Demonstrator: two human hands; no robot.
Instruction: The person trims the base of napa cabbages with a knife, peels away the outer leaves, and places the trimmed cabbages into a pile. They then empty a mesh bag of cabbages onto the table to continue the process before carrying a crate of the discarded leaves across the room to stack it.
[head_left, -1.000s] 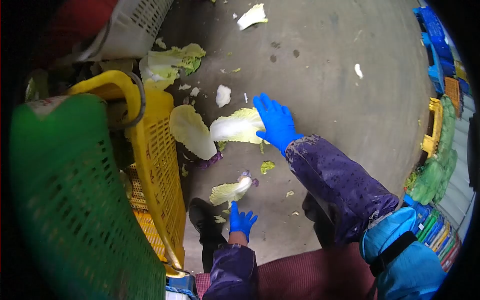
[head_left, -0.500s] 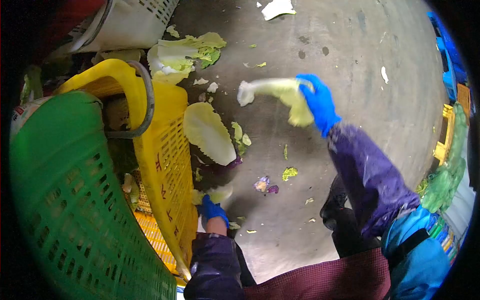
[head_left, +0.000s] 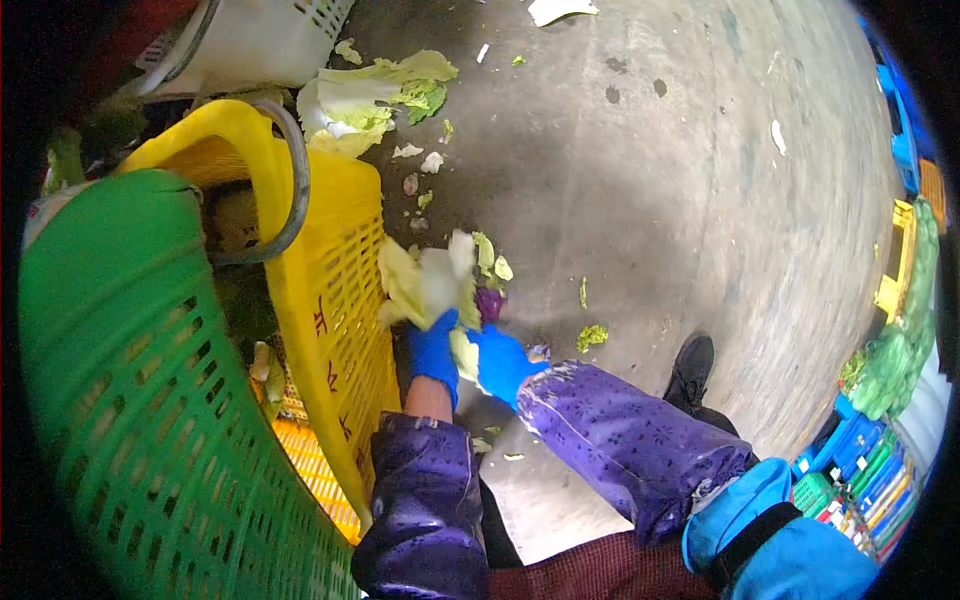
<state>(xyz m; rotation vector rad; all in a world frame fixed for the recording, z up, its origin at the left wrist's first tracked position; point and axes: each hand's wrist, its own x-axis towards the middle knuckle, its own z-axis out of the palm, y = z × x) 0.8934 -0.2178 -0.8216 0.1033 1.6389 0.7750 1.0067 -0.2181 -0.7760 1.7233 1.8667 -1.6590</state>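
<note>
Beside yellow crate point(head_left: 335, 290), hands point(head_left: 433, 345) grip leaves point(head_left: 425, 285); floor point(head_left: 700, 200) open.

Illegible red characters on the yellow crate point(head_left: 345, 300)

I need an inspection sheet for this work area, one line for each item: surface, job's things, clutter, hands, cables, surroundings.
Surface: grey concrete floor with some dark spots.
Job's things: a bunch of cabbage leaves, held just beside the yellow crate.
Clutter: a discarded leaf pile and small leaf scraps lie on the floor.
Hands: left hand and right hand, both in blue gloves, grip the bunch from below.
Cables: nothing seen.
Surroundings: green crate against the yellow one, white basket at the top, stacked coloured crates at the right edge.
</note>
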